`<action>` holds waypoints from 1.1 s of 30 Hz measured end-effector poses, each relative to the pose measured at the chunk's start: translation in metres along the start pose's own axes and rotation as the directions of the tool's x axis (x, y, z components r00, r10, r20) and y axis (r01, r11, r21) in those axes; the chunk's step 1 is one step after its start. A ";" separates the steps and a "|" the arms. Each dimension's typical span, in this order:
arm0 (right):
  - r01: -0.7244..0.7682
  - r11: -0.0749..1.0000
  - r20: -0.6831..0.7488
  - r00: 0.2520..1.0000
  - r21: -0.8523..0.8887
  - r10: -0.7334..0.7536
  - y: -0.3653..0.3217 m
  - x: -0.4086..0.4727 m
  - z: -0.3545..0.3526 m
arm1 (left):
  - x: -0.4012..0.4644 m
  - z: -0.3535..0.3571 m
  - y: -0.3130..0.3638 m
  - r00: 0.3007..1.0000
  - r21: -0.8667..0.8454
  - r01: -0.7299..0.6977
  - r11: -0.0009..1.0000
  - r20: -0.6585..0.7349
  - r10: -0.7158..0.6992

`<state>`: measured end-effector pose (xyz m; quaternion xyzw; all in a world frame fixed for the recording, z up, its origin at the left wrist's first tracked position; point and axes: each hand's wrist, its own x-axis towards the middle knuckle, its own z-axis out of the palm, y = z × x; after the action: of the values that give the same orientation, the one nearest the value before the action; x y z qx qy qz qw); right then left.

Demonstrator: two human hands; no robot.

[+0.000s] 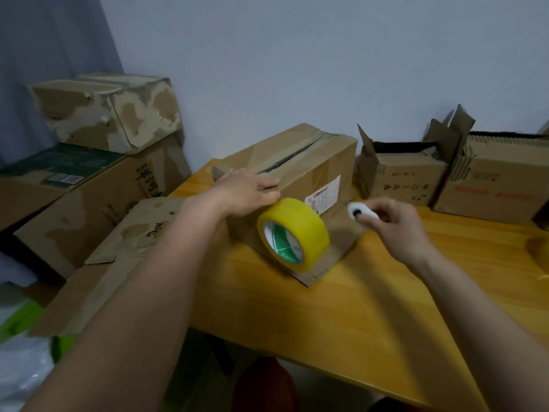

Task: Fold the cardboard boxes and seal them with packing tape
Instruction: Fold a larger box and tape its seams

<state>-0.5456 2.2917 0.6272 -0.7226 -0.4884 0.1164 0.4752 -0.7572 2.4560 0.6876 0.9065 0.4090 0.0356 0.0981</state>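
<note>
A closed cardboard box lies on the wooden table, its top flaps meeting along a taped seam. My left hand presses flat on the box's near top edge. A yellow roll of packing tape stands on edge against the box's front face. My right hand holds a small white cutter just right of the box, slightly blurred.
Two cardboard boxes with raised flaps stand along the wall at the back right. To the left, several worn boxes are stacked, and flattened cardboard leans by the table edge. Another tape roll shows at the right edge.
</note>
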 end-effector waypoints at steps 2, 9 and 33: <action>0.177 0.984 0.047 0.983 0.035 -0.179 -0.039 0.012 0.012 | 0.003 0.002 -0.008 1.000 -0.087 -0.020 0.996 -0.015 0.018; 0.097 0.937 0.353 0.909 0.335 -0.221 -0.095 0.040 0.062 | -0.023 0.050 -0.008 0.766 -0.664 -0.017 0.747 -0.489 -0.418; 0.156 0.941 0.287 0.926 0.300 -0.245 -0.080 0.056 0.088 | -0.037 0.122 -0.002 0.842 -0.782 0.202 0.590 -0.169 -0.513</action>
<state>-0.6210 2.3933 0.6619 -0.5675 -0.6103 0.2483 0.4938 -0.7650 2.4114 0.5681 0.6588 0.5467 0.3503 0.3800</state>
